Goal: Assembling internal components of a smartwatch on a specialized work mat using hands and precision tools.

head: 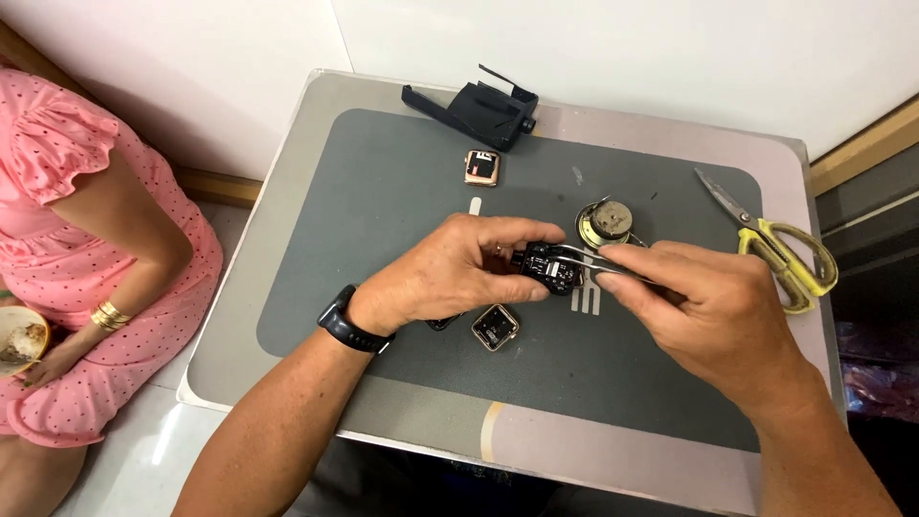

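Note:
My left hand (450,273) grips a small black electronic part (552,267) over the middle of a grey mat (383,191). My right hand (704,306) pinches metal tweezers (595,260), whose tips touch that black part. A dark band sits on my left wrist (347,322). Just below my hands a square gold-rimmed watch body (495,326) lies on the mat, with a dark piece (443,323) half hidden under my left hand.
A second gold watch body (482,168) and a black plastic holder (476,110) lie at the far edge. A round speaker (606,222) sits behind my hands. Yellow-handled scissors (775,244) lie at the right. A person in a pink dress (86,258) sits left, holding a bowl (21,337).

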